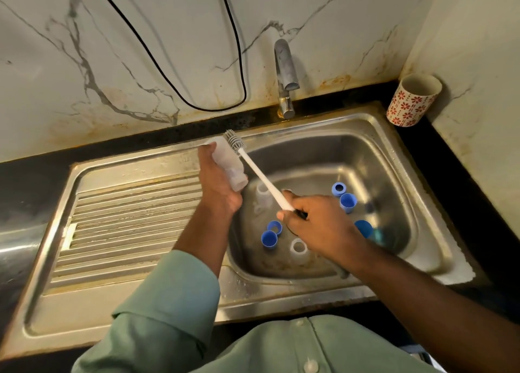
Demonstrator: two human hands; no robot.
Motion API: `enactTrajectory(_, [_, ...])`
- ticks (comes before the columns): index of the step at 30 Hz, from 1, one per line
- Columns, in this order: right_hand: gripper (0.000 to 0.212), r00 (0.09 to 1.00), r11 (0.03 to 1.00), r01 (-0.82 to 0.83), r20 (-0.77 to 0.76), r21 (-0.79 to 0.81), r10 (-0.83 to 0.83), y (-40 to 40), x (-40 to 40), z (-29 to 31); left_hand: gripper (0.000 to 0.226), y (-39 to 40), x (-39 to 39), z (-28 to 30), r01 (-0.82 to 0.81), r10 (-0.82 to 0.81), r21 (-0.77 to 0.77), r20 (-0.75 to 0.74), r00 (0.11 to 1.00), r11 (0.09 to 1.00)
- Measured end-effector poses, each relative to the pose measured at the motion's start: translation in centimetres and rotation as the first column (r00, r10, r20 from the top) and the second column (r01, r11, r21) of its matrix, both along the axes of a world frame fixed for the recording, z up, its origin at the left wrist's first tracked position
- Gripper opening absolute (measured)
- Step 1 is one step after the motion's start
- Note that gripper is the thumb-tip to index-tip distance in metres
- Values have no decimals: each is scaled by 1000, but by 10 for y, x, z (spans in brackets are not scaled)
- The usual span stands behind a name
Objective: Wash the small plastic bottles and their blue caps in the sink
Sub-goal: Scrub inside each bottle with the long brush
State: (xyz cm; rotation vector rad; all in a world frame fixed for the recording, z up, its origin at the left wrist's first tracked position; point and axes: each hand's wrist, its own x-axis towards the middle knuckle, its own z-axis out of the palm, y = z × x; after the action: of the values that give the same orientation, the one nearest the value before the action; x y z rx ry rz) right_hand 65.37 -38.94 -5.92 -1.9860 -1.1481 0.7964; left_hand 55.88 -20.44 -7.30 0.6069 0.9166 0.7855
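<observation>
Holding item one, my left hand (218,182) wraps its fingers round a clear plastic bottle (228,164) above the sink's left rim. Long axis: diagonal, base up and to the far left, open mouth down and to the right, toward the basin.

Item two: bottle brush (254,167), white handle, grey bristle head. My right hand (312,226) grips the handle's lower end. Its axis runs nearly parallel to the bottle's, bristles up-left beside the bottle's base end, outside the bottle and against its wall, as far as I can tell.

Item three: steel sink (351,124), basin at right, ribbed draining board (132,220) at left.

Basin contents:
- clear bottle (263,193), upright, mouth up, partly behind the brush handle
- second clear bottle (298,249), upright, mouth up, just below my right hand
- two blue caps (269,239) touching, at front left
- two blue caps, one near the far right (338,188) and one just beside it (348,202)
- one blue cap (364,227) partly hidden behind my right wrist

Surroundings: tap (285,77) at the back wall, spout over the basin; no water stream that I can make out. Patterned cup (412,99), red flowers on white, on the dark counter (461,175) in the far right corner. Black cable (180,62) looping down the marble wall. Green sleeve (174,302) on my left arm.
</observation>
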Motion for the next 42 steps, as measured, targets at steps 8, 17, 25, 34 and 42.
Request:
enactTrajectory(8, [32,996,997,-50,76,-65,55,0,-11,9,51,10,-1,-2,-92,90,-24,-57,994,995])
enactTrajectory(17, [22,999,993,10,45,-120,-4,-7,-12,10,88,8,-3,-4,15,-19,-64,-58,998,998])
enactTrajectory(25, [16,997,989,-11,77,-149,23,-12,-12,10,60,7,0,0,-30,28,-9,-223,974,999])
enactTrajectory(34, [26,997,994,29,78,-105,-21,-5,-6,4,73,14,1,-2,27,-33,-81,-69,997,996])
enactTrajectory(42, [29,985,991,-52,159,-119,71,1,-3,3,60,16,2,4,27,-27,-4,-259,966,1000])
